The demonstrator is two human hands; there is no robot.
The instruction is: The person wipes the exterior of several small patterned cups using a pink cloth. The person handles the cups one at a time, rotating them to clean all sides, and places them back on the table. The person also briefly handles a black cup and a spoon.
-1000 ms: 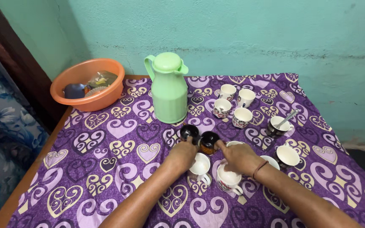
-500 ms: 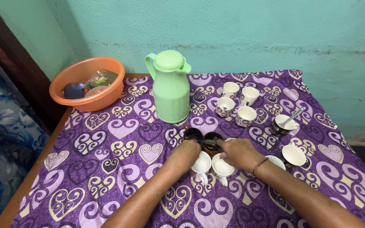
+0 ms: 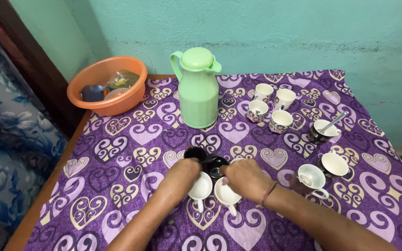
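While both hands work mid-desk, busy scene. Left hand [image 3: 185, 170] curled over the rim of a white cup [image 3: 200, 188], fingers closed on it, cup resting on the purple heart-patterned cloth [image 3: 117, 186]. Right hand [image 3: 245, 179] likewise closed on a second white cup [image 3: 225, 194], just beside the first, handles pointing back toward the body. Right behind the knuckles, two dark cups [image 3: 205, 160] touching each other. So four cups bunched close at the centre.

Off to the right, well apart from that bunch: four small patterned cups [image 3: 271, 109] clustered near the green flask [image 3: 198, 88], a dark cup with a spoon [image 3: 324, 130] in it, another dark one with a white inside [image 3: 334, 165], and a white handled cup [image 3: 312, 177] near the right forearm. Orange basin [image 3: 108, 86] at the back left corner, odds and ends inside.

Judging from the layout, gathering partly done, several cups not yet brought in
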